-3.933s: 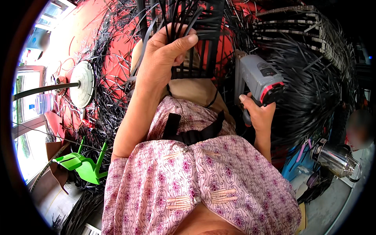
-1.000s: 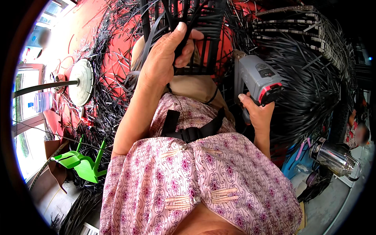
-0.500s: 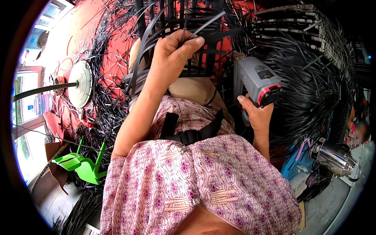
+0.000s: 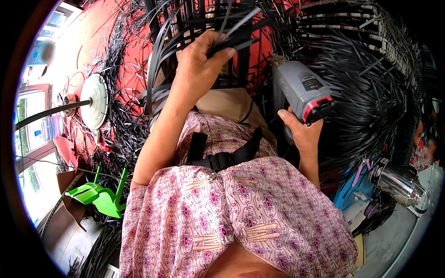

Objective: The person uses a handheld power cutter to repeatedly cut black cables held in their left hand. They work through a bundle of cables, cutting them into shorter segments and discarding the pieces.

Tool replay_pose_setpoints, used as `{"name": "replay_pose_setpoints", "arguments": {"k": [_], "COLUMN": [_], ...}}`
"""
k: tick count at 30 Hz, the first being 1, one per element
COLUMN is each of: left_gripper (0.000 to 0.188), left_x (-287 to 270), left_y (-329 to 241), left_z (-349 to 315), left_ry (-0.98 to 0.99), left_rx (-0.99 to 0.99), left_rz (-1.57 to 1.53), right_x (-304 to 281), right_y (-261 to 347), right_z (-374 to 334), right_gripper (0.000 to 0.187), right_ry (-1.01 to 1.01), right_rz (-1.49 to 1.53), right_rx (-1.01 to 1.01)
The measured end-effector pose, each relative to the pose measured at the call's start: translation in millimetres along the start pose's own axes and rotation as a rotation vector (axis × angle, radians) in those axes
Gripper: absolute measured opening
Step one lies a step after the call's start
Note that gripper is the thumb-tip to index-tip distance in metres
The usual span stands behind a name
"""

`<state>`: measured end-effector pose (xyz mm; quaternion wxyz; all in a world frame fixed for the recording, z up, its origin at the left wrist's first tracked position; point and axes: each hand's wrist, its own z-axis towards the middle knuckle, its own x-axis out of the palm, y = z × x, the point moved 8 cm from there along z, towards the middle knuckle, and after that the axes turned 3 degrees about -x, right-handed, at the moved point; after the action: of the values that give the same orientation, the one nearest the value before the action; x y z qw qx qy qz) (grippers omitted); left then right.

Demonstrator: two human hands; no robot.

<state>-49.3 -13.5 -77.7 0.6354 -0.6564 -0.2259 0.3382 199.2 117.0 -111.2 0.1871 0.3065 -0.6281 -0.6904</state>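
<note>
Pinched between thumb and fingers of my left hand [image 4: 202, 58] is a bunch of flat dark plastic strips [image 4: 245, 19], whose loose ends stick out to the right and loop down on the left. Behind that hand stands a black slatted frame [image 4: 189, 21] with strips woven across it. My right hand [image 4: 303, 130] is wrapped round the handle of a grey and red staple gun [image 4: 296, 83], its nose angled up and left, apart from the frame. Part of the handle is hidden by my palm.
Masses of dark strips [image 4: 357, 102] heap up on the right below a part-woven piece [image 4: 357, 23]. A round whitish disc [image 4: 94, 102] on a pole stands at left, above a green plastic dustpan [image 4: 104, 199]. A clear-and-metal jar [image 4: 394, 185] sits lower right. Another person [image 4: 422, 148] shows at the right edge.
My left hand has shifted slightly left and up with the strips. My right hand and the staple gun have edged a little left. The view has shifted slightly.
</note>
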Motion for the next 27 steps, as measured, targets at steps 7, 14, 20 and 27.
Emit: {"name": "replay_pose_setpoints", "arguments": {"k": [7, 14, 20, 27], "left_gripper": [0.022, 0.031, 0.032, 0.032], "left_x": [1, -2, -3, -2], "left_y": [-11, -16, -16, -15], "left_z": [0, 0, 2, 3], "left_ry": [-0.095, -0.145, -0.156, -0.172], "left_rx": [0.066, 0.172, 0.169, 0.212], "left_rz": [0.159, 0.396, 0.435, 0.475], "right_x": [9, 16, 20, 29], "right_y": [14, 36, 12, 23], "right_z": [4, 6, 4, 11], "right_gripper": [0.033, 0.029, 0.033, 0.028], "right_ry": [0.05, 0.08, 0.208, 0.195], "right_rz": [-0.1, -0.238, -0.101, -0.288], "right_rx": [-0.117, -0.329, -0.228, -0.29]}}
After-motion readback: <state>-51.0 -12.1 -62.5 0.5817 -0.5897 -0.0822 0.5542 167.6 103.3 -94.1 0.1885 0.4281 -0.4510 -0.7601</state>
